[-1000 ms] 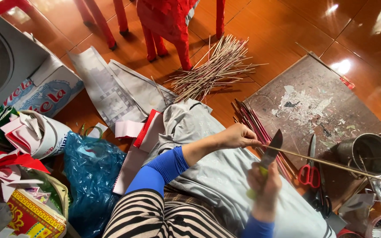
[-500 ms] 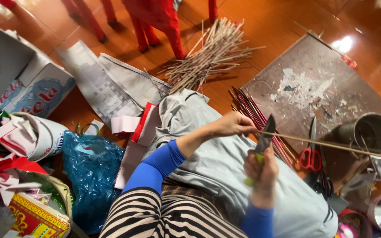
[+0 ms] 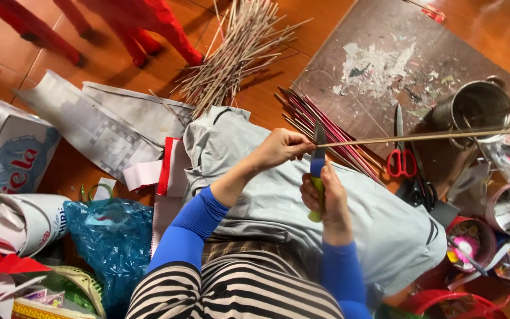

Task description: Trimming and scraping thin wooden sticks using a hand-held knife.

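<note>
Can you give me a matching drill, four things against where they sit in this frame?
Things:
1. long thin bamboo stick
2. green-handled knife
3. red-handled scissors
4. shiny metal can

Places:
A. lying on the stained brown board
B. gripped upright in the right hand
C. standing at the board's right edge
D. pinched at one end by the left hand

Pairs: 1-D, 2-B, 3-A, 4-C

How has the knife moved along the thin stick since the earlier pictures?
Yes. The knife now sits nearer the left hand gripping the stick.

Left hand (image 3: 280, 147) pinches thin stick (image 3: 432, 137); right hand (image 3: 324, 198) holds knife (image 3: 317, 158) upright against it.
</note>
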